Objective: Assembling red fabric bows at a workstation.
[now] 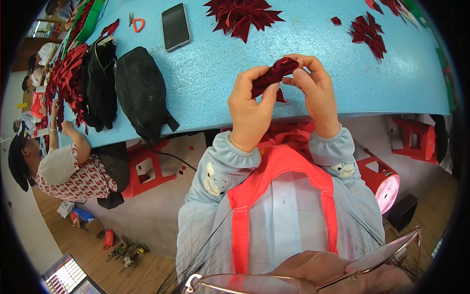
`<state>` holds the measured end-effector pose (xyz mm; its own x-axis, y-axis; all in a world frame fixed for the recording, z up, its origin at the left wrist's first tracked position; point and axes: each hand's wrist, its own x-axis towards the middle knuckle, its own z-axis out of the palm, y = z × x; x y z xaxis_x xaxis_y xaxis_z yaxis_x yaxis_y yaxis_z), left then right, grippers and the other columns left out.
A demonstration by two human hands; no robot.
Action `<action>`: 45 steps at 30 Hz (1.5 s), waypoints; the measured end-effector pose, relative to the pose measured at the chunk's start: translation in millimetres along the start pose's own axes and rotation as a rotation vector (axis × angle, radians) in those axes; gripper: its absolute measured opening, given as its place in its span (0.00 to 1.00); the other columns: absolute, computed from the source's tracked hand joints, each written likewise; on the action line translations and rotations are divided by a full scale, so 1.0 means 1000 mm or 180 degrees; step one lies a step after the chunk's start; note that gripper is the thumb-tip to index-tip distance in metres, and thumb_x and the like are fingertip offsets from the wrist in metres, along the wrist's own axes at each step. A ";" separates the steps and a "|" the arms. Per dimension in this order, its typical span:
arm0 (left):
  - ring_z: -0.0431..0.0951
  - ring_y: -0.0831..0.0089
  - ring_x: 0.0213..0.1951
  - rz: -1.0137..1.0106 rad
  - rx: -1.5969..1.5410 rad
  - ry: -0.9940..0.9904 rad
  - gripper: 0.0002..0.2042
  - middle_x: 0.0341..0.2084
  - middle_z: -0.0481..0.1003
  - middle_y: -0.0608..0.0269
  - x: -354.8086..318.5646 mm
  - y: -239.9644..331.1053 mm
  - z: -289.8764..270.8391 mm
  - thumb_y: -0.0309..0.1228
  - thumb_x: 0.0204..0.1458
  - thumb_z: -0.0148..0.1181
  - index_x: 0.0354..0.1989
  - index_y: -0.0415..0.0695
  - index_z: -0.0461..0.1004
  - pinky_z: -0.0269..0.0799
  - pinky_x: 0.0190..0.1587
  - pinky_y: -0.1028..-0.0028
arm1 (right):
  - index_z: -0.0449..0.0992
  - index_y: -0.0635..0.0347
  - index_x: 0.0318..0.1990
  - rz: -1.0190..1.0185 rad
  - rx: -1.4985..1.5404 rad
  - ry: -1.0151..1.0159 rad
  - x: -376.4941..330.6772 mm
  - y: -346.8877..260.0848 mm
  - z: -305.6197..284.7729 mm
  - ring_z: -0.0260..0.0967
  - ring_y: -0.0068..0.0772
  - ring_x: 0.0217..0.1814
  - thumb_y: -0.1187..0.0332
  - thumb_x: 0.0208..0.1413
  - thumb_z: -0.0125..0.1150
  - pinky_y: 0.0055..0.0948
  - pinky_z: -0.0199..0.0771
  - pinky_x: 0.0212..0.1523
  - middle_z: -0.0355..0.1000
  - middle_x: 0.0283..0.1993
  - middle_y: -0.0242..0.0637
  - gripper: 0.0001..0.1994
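A folded or rolled piece of dark red cloth (pixel 272 73) is held up just above the near edge of the table, between my two hands. My left hand (pixel 250 105) pinches its lower left part between thumb and fingers. At its upper right end, my right hand (pixel 317 88) grips it with thumb and forefinger. One pointed corner of the cloth hangs beneath my fingers. Ahead on the blue table (pixel 215 73) lies a heap of pointed dark red cloth pieces (pixel 242 17), and a smaller bunch of red pieces (pixel 368 36) is at the right.
A phone (pixel 176 27), orange-handled snips (pixel 137 24), a black mesh bag (pixel 140 90) and a black cloth bag (pixel 100 81) lie to the left. Beyond them, another person (pixel 73 166) sits by a red cloth pile (pixel 68 81). Red stools (pixel 377 179) stand under the table's edge.
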<state>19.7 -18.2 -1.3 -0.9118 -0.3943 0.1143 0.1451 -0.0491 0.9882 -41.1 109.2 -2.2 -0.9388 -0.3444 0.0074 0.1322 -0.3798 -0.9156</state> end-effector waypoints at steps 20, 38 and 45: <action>0.73 0.75 0.39 -0.0996 -0.0885 -0.0323 0.17 0.37 0.71 0.60 0.009 0.004 -0.004 0.17 0.43 0.59 0.44 0.35 0.66 0.69 0.42 0.78 | 0.68 0.69 0.46 -0.0643 -0.0522 0.0263 0.006 -0.009 -0.009 0.63 0.28 0.51 0.75 0.50 0.49 0.28 0.61 0.52 0.66 0.48 0.37 0.15; 0.72 0.76 0.37 -0.1046 -0.0700 -0.0809 0.28 0.38 0.70 0.59 0.005 0.000 -0.009 0.18 0.43 0.60 0.54 0.39 0.56 0.70 0.38 0.78 | 0.72 0.62 0.39 0.0306 -0.0179 -0.0040 0.004 -0.006 -0.010 0.66 0.19 0.38 0.79 0.49 0.57 0.18 0.66 0.41 0.69 0.36 0.31 0.09; 0.72 0.79 0.33 -0.1055 -0.0500 -0.0695 0.20 0.34 0.72 0.62 0.007 -0.016 -0.027 0.21 0.45 0.60 0.48 0.37 0.64 0.68 0.34 0.80 | 0.72 0.62 0.40 0.0246 0.0352 0.0508 0.010 0.006 -0.019 0.66 0.20 0.39 0.79 0.49 0.57 0.18 0.66 0.42 0.70 0.36 0.31 0.10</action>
<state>21.2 -45.4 -18.6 -0.9765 -0.1308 -0.1714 -0.1283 -0.2863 0.9495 -56.1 119.5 -14.7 -0.9618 -0.2392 -0.1329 0.2315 -0.4525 -0.8612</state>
